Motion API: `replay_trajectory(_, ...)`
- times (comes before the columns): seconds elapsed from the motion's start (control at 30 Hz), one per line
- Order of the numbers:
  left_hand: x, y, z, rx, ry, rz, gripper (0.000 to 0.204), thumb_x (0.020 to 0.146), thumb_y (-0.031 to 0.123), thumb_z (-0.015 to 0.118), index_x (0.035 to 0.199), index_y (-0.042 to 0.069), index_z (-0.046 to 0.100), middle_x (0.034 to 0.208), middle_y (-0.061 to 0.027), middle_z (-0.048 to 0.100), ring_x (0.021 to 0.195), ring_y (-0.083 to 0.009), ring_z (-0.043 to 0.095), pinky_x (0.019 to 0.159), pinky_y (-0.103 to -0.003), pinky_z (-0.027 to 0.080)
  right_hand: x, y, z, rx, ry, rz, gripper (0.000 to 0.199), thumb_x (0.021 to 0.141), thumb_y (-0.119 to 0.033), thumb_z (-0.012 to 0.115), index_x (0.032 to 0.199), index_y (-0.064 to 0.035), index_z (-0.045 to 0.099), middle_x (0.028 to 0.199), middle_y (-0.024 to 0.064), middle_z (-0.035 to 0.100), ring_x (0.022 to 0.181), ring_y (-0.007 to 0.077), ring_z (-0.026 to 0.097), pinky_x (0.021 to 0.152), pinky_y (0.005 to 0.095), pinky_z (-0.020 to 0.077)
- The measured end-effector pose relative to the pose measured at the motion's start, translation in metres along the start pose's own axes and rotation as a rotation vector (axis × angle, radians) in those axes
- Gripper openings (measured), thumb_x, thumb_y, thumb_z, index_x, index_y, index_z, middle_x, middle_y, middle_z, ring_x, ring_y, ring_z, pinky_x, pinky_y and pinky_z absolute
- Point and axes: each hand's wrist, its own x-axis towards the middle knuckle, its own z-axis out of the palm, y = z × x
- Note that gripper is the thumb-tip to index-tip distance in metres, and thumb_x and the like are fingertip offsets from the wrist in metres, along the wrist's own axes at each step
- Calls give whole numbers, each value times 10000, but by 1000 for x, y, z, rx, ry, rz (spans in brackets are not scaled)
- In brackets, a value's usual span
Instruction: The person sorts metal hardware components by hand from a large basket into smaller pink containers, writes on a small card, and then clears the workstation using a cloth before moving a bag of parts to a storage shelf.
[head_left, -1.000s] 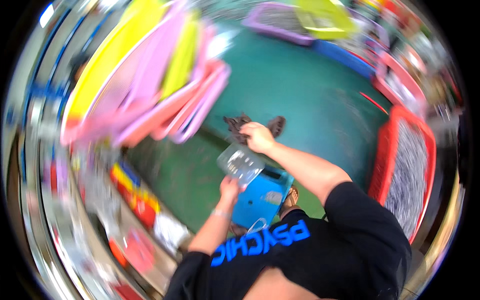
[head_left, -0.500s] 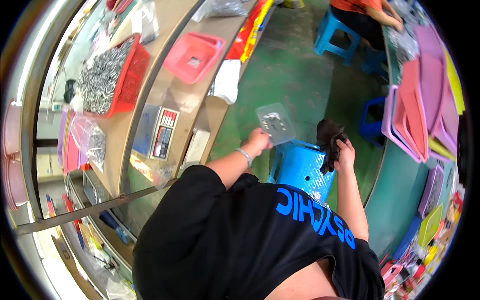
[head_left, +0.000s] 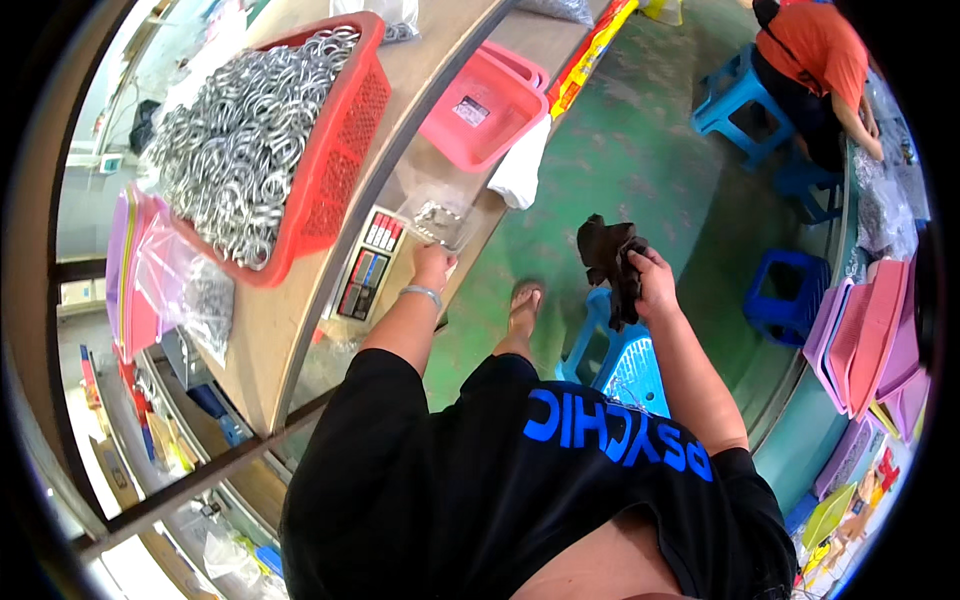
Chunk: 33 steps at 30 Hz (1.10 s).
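My left hand (head_left: 432,266) is closed on the near edge of a small clear plastic tray (head_left: 462,232) with several small metal parts in it. The tray is over the edge of the lower shelf, beside a scale (head_left: 372,268) with a keypad of dark and red buttons. Whether the tray touches the shelf I cannot tell. Out to the right, my right hand (head_left: 655,284) grips a crumpled dark brown cloth (head_left: 608,256), which hangs above a blue plastic stool (head_left: 637,374).
On the upper shelf stands a red basket (head_left: 335,190) heaped with metal rings. Pink trays (head_left: 480,115) sit on the lower shelf near a white cloth (head_left: 522,165). Another person (head_left: 815,60) sits at the green bench on the right, where stacked trays (head_left: 868,335) lean.
My left hand has carried the clear tray leftward, from above the floor to the shelf by the scale. The right hand still holds the brown cloth. My view has shifted toward the shelves.
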Motion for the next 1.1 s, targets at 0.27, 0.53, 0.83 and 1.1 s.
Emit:
replay_trajectory(0.27,79,-6,-15,182,209,29,380,797,191,511,1025,-101,429,1018,-192,514,841,-279,542,656,-380,485,9,-12,62,30,-111,100,209,805,-61,500,1000,14,511,853,101,590,703,199,582,625,312,482)
replay_trajectory(0.53,-30,96,95,-260,-376,-194,336,836,262,471,1050,7,426,843,-144,530,595,-235,543,555,-358,503,11,-51,135,152,-352,7,161,798,-56,502,943,10,521,810,84,589,679,171,579,623,305,481)
replay_trajectory(0.83,35,128,156,-141,-430,154,138,864,168,426,890,48,490,743,-90,577,638,-184,560,546,-289,478,31,-62,158,194,-304,22,152,791,-49,504,926,20,511,778,104,582,624,198,572,562,339,492)
replay_trajectory(1.1,30,93,109,-152,-406,11,174,849,232,463,905,71,430,804,-79,487,613,-190,527,529,-309,481,73,-69,206,221,-278,37,132,790,-102,504,880,-5,499,725,110,560,582,225,546,516,382,462)
